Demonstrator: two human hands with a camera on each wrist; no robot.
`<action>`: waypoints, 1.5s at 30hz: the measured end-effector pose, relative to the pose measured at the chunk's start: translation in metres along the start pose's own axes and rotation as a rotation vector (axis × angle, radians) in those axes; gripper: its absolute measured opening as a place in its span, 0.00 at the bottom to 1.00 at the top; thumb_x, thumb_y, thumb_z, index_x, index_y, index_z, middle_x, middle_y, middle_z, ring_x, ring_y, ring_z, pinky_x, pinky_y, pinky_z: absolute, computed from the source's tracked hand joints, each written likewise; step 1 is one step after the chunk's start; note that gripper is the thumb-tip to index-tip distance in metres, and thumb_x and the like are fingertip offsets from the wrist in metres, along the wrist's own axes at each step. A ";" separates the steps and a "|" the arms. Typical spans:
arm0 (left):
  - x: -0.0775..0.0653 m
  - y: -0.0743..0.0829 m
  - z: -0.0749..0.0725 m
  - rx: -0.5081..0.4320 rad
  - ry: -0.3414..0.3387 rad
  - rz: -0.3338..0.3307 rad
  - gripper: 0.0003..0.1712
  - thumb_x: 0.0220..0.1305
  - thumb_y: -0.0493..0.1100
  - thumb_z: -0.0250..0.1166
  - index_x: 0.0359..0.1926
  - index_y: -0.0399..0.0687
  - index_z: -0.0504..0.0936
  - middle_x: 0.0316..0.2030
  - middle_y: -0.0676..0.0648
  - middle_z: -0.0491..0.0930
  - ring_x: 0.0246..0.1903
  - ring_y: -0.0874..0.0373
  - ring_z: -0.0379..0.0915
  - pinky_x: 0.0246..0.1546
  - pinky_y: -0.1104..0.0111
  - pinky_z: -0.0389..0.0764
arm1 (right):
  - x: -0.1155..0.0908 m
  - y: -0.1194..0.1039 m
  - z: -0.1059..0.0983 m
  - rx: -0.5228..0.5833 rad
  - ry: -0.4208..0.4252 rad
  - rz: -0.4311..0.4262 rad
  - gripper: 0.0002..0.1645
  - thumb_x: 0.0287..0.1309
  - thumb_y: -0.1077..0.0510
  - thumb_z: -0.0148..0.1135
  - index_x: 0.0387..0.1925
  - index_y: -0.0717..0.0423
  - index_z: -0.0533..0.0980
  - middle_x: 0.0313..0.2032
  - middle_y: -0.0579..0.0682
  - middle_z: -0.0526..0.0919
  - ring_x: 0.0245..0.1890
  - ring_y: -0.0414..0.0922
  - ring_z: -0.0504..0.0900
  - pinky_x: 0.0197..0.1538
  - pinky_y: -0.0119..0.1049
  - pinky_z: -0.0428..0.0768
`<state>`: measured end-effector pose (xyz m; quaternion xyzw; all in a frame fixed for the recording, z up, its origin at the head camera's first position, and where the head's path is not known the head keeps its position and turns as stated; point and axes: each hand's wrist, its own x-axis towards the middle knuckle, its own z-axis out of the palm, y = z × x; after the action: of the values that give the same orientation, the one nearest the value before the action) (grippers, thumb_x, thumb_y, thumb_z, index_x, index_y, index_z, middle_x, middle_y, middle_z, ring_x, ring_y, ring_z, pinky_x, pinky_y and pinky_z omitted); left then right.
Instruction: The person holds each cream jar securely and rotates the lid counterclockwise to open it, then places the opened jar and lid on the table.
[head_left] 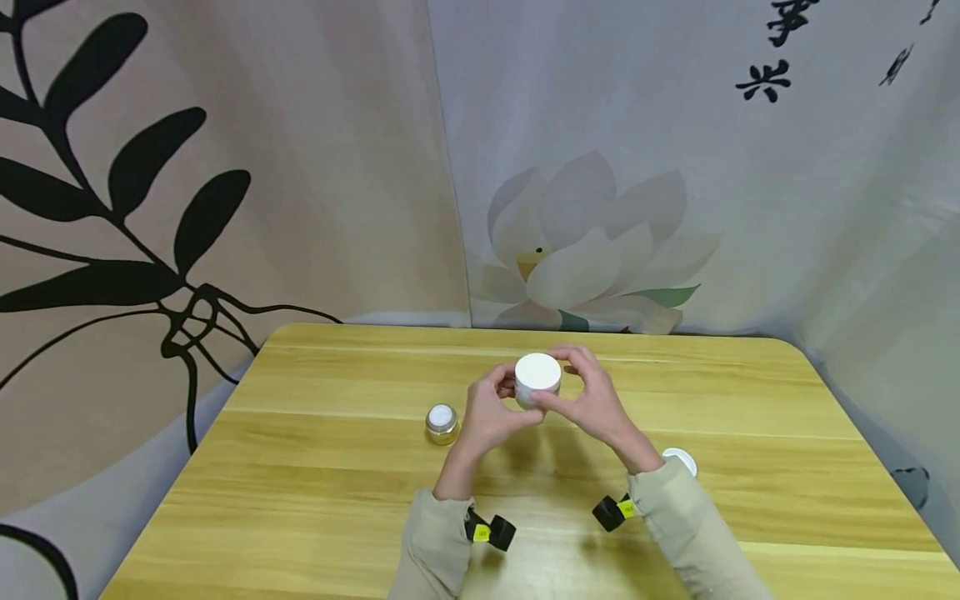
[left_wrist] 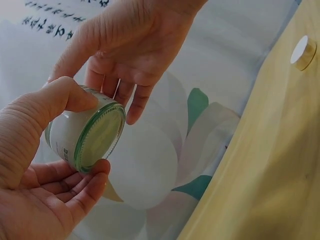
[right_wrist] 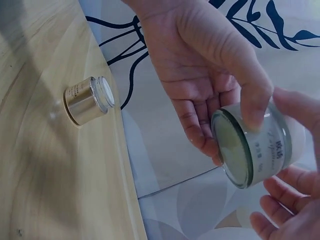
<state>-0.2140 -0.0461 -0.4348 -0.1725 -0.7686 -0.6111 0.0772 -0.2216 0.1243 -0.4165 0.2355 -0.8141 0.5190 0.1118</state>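
Note:
A white-topped jar is held in both hands above the middle of the table. Its pale green glass base shows in the left wrist view, and in the right wrist view the jar's side carries a label with dark print. My left hand grips it from the left, thumb on its side and fingers around the other. From the right, my right hand holds it between thumb and fingers. A gold jar with a white top stands on the table beside my left hand.
A round white-topped lid lies on the wooden table, partly hidden by my right sleeve. The left wrist view shows gold on the lid's side. Behind the table hangs a printed curtain.

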 end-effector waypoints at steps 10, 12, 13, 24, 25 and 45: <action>-0.001 0.015 -0.002 0.010 -0.013 0.000 0.29 0.42 0.29 0.70 0.49 0.25 0.74 0.40 0.33 0.78 0.37 0.44 0.77 0.40 0.62 0.80 | 0.001 -0.002 -0.001 0.023 0.031 -0.006 0.27 0.50 0.63 0.67 0.53 0.63 0.72 0.49 0.57 0.74 0.50 0.49 0.72 0.53 0.52 0.71; -0.001 0.015 -0.002 0.017 -0.009 0.000 0.29 0.42 0.29 0.70 0.49 0.26 0.74 0.40 0.34 0.79 0.36 0.45 0.77 0.40 0.61 0.80 | 0.001 -0.003 -0.002 0.027 0.048 -0.004 0.27 0.50 0.63 0.67 0.53 0.63 0.72 0.49 0.57 0.75 0.49 0.49 0.72 0.53 0.50 0.72; -0.001 0.013 -0.002 0.023 -0.005 -0.001 0.29 0.42 0.29 0.71 0.49 0.27 0.75 0.40 0.35 0.79 0.36 0.46 0.77 0.39 0.60 0.80 | 0.001 -0.003 -0.003 0.031 0.057 -0.004 0.27 0.50 0.64 0.67 0.53 0.64 0.72 0.49 0.57 0.75 0.49 0.49 0.72 0.53 0.49 0.72; -0.004 0.015 -0.009 0.029 0.021 -0.003 0.30 0.40 0.32 0.72 0.49 0.28 0.75 0.39 0.37 0.79 0.35 0.49 0.76 0.39 0.61 0.79 | -0.003 -0.007 -0.011 0.082 0.123 0.005 0.27 0.47 0.68 0.67 0.51 0.69 0.71 0.48 0.60 0.75 0.47 0.41 0.72 0.53 0.32 0.71; -0.005 0.022 -0.010 0.031 0.021 -0.009 0.30 0.41 0.31 0.72 0.49 0.27 0.75 0.39 0.36 0.79 0.36 0.47 0.76 0.39 0.60 0.79 | -0.003 -0.006 -0.012 0.091 0.124 0.006 0.26 0.47 0.69 0.67 0.51 0.70 0.71 0.48 0.60 0.74 0.47 0.40 0.72 0.53 0.30 0.71; -0.004 -0.007 -0.010 0.061 0.044 -0.064 0.32 0.38 0.35 0.74 0.49 0.33 0.76 0.37 0.41 0.79 0.34 0.54 0.74 0.39 0.62 0.77 | -0.026 0.011 -0.035 0.130 0.168 0.044 0.31 0.39 0.74 0.70 0.45 0.71 0.65 0.50 0.63 0.74 0.48 0.33 0.73 0.51 0.20 0.70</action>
<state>-0.2135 -0.0575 -0.4405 -0.1317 -0.7902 -0.5932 0.0798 -0.2071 0.1668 -0.4210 0.1800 -0.7714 0.5911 0.1524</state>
